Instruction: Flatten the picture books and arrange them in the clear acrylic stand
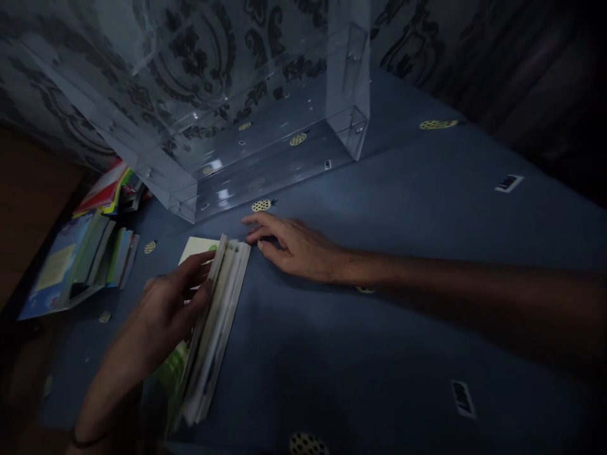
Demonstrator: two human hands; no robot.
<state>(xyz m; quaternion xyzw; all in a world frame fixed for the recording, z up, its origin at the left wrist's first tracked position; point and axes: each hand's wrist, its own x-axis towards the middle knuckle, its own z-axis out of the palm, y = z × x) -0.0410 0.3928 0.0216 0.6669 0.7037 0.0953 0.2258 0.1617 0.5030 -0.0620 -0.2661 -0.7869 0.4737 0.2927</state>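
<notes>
A small stack of books (218, 328) stands on edge on the blue table cover, its pale page edges toward me and a green and white cover on its left. My left hand (164, 309) holds the stack from the left, with fingers and thumb against the outer book near its upper end. Part of those fingers is hidden behind the book edge. My right hand (296, 246) hovers just beyond the stack's far right corner. Its fingers are loosely stretched and apart, and nothing is in them.
A clear acrylic rack (265, 180) stands at the back against the patterned wall covering. Several more books (90, 259) stand fanned out at the left, with red and yellow booklets (107, 189) behind them. The table cover (379, 354) bears pineapple prints.
</notes>
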